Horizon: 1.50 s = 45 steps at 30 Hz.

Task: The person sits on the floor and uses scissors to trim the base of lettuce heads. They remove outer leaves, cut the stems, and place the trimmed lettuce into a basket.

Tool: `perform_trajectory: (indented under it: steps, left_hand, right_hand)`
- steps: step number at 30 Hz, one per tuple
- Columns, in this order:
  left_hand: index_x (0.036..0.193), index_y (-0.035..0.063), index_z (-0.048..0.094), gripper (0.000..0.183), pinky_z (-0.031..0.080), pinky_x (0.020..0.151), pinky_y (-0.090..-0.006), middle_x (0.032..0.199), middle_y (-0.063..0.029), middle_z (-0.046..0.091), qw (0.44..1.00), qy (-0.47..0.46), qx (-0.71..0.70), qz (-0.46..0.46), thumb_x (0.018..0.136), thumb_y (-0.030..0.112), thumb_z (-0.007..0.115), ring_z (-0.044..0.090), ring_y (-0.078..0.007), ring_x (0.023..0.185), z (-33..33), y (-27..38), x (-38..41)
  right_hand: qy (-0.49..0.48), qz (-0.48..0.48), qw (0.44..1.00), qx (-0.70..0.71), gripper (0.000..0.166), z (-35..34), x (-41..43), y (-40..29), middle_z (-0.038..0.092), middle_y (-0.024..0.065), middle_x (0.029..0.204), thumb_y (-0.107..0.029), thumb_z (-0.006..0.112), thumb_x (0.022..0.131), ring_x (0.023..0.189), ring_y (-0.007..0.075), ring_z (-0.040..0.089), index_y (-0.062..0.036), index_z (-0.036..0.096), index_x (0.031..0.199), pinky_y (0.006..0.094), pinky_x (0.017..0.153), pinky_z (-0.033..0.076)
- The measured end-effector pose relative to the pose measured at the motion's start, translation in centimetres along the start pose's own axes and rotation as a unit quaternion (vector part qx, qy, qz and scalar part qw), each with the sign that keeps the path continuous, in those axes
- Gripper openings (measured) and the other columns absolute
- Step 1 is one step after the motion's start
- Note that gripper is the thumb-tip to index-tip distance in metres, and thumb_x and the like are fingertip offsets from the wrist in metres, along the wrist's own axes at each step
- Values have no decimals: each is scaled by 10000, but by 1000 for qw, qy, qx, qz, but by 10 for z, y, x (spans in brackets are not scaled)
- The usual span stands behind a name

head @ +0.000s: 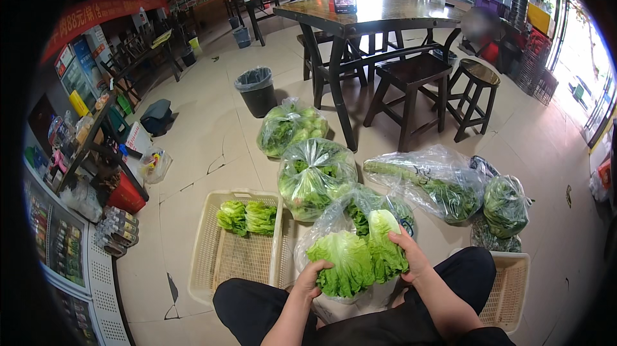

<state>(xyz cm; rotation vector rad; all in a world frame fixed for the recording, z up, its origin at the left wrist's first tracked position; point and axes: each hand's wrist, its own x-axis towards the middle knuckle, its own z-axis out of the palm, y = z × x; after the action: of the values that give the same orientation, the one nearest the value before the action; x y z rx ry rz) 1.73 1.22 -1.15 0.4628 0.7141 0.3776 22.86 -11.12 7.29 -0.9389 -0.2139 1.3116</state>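
Observation:
My left hand (311, 278) grips a broad head of leaf lettuce (343, 261) by its lower left edge. In my right hand (410, 255) is a narrower lettuce head (385, 244), held side by side with the first. Both heads are above an opened clear plastic bag (308, 244) between my knees, with more greens showing inside it. To the left, a cream plastic basket (196, 249) holds two bunches of lettuce (247, 217) at its far end. Beyond the opened bag stands a tied clear bag of lettuce (315, 177).
Another bag of lettuce (292, 126) lies farther back near a black bin (257, 95). Bags of greens (448, 191) (506, 206) rest at the right, with a second basket (506, 293) by my right knee. A wooden table (308, 11) and stools (414, 73) stand ahead.

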Motion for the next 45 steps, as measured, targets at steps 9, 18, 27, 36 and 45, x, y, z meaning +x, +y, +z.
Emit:
perform_trajectory:
  steps: [9, 18, 27, 36, 45]
  left_hand:
    - [1198, -58, 547, 441, 557, 850, -414, 1046, -163, 660, 998, -25, -56, 26, 774, 51, 598, 673, -284, 926, 9, 6, -16]
    - [1271, -39, 499, 491, 532, 881, -383, 1139, -145, 627, 997, -47, -26, 62, 798, 33, 610, 649, -253, 984, 9, 8, -18]
    - [1263, -15, 505, 504, 513, 867, -354, 1127, -112, 623, 992, 11, 72, 103, 769, 32, 592, 627, -227, 992, 15, 6, -8]
    - [1477, 38, 230, 781, 465, 951, -337, 1312, -112, 502, 969, 19, 198, 146, 790, -38, 595, 521, -208, 1168, 18, -27, 18]
    - [1329, 11, 456, 448, 487, 950, -376, 1210, -97, 590, 990, -108, -87, 4, 914, 157, 541, 588, -225, 1094, 14, -29, 1]
  right_hand:
    - [-28, 4, 999, 30, 510, -4, 2, 7, 590, 154, 1232, -264, 520, 934, 1098, 280, 594, -78, 393, 1391, 427, 977, 467]
    - [-92, 26, 992, 77, 536, -4, -2, 2, 533, 197, 1321, -302, 486, 943, 1197, 310, 539, 5, 416, 1377, 458, 1034, 426]
    - [-15, -54, 996, -68, 507, 8, -3, 3, 542, 93, 1239, -182, 554, 927, 1116, 189, 543, -42, 379, 1381, 334, 951, 447]
    - [-4, -120, 927, -356, 506, 11, -4, 36, 585, 126, 1178, -257, 614, 929, 1076, 187, 549, 22, 441, 1314, 308, 938, 430]
    - [69, -209, 780, -587, 594, 16, -7, 53, 488, 203, 1124, -343, 648, 888, 1115, 347, 458, -9, 442, 1334, 406, 1013, 358]
